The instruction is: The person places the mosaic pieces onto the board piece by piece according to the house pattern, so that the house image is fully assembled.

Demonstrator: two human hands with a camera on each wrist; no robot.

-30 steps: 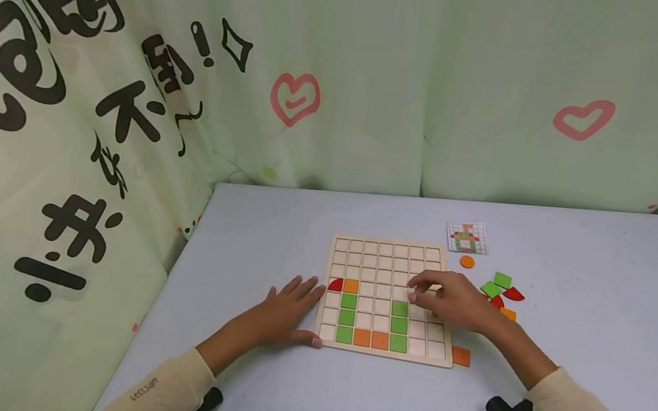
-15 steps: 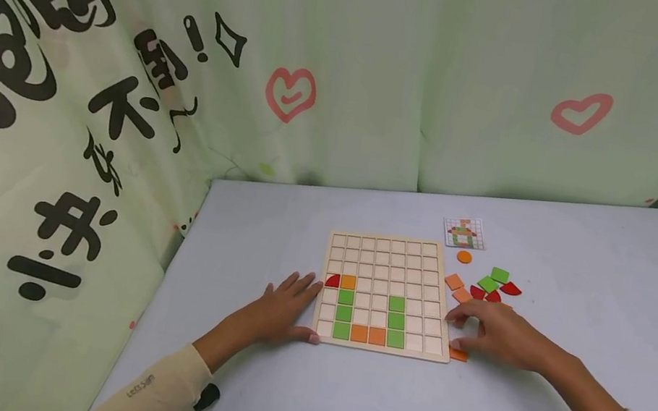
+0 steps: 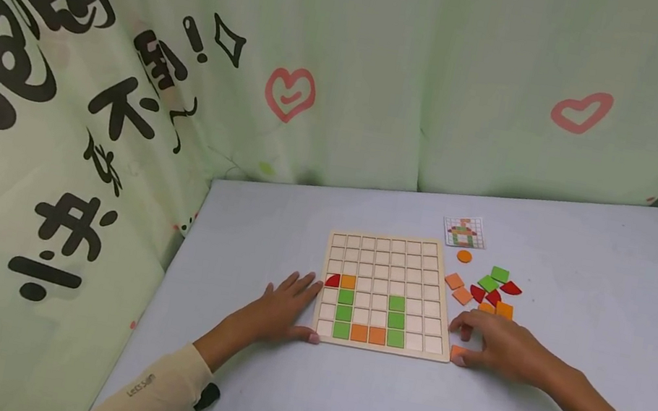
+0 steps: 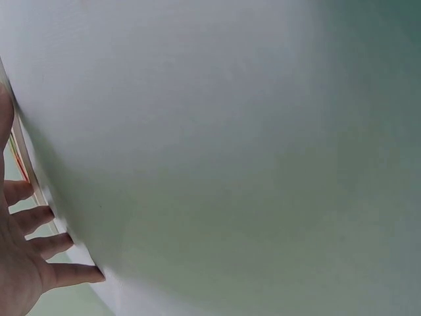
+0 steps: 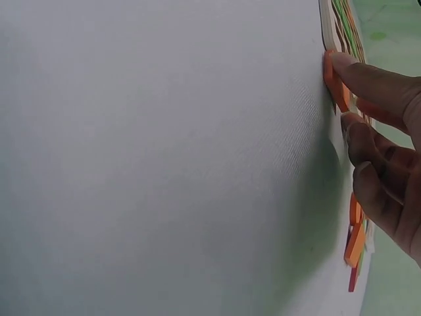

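Observation:
A wooden grid board point(image 3: 384, 267) lies on the table with red, orange and green tiles in some cells. My left hand point(image 3: 283, 308) rests at its left edge, fingers spread and thumb at the near corner; the left wrist view shows these fingers point(image 4: 49, 247) along the rim. Beside the board's right edge, my right hand point(image 3: 505, 347) pinches an orange square tile point(image 3: 457, 351) lying on the table. In the right wrist view the thumb touches this orange tile point(image 5: 334, 82) and curled fingers meet its other side. The hand partly hides the tile.
Loose orange, green point(image 3: 500, 274) and red point(image 3: 510, 288) tiles lie right of the board, with an orange round tile point(image 3: 464, 256) behind them. A small pattern card point(image 3: 464, 232) lies at the back. A printed curtain point(image 3: 377, 82) hangs behind the table.
My right hand has moved from above the board to the right, down to the orange square tile beside it, where its thumb now touches. My left hand stays at the board's edge.

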